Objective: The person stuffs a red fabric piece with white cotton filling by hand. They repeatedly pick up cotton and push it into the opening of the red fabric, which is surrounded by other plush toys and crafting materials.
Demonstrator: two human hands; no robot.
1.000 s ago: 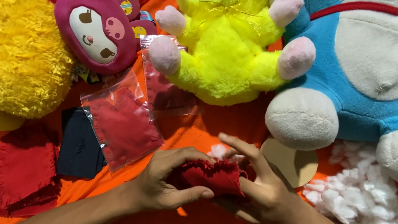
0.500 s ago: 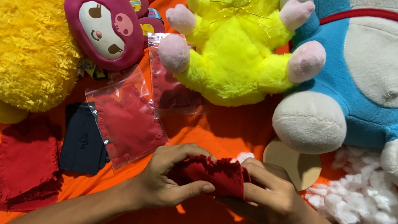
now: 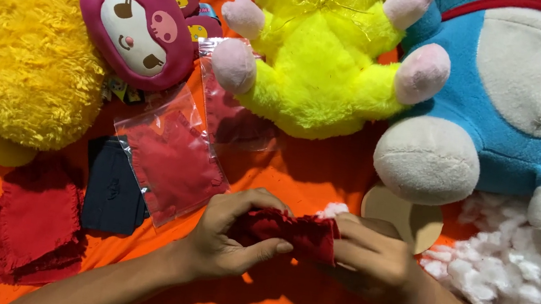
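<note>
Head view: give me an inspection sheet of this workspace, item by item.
Surface: orange cloth, creased.
Job's things: red fabric piece held between both hands; white stuffing tuft behind it.
Clutter: yellow plush, neon-yellow plush, blue plush, maroon face pouch, two clear bags of red fabric, dark fabric piece, red fabric stack, stuffing pile, tan disc.
Grippers: left hand and right hand pinch the fabric.
Cables: nothing seen.
Surroundings: floor strip at the left edge.

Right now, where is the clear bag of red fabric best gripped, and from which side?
Probably the clear bag at its lower right corner, approached from the bottom edge near the left hand: it lies flat, and that corner looks bare, unlike the top by the pink pouch.
</note>
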